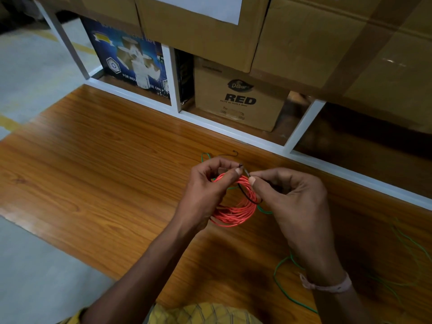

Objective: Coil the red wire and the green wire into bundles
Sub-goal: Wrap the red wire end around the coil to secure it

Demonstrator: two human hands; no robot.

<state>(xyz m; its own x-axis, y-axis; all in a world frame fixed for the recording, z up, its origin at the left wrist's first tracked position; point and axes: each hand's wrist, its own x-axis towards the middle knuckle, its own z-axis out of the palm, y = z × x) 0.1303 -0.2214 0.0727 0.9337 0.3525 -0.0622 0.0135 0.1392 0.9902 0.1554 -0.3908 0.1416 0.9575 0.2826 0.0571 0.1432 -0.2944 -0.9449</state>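
Observation:
The red wire (236,215) is wound into a round bundle of several loops, held above the wooden board (93,164). My left hand (205,195) grips the bundle's left side, its fingers curled round the loops. My right hand (289,202) pinches one end of a thin black tie (247,196) that wraps across the bundle's right side. The thumb and forefinger of my left hand pinch the tie's other end at the top. The green wire (284,286) lies loose and uncoiled on the board, trailing right and beneath my hands.
Another black tie (230,153) lies on the board behind my hands. A white shelf frame (233,134) runs along the back with cardboard boxes (238,101) and a blue box (131,61). Grey floor (35,265) lies to the left.

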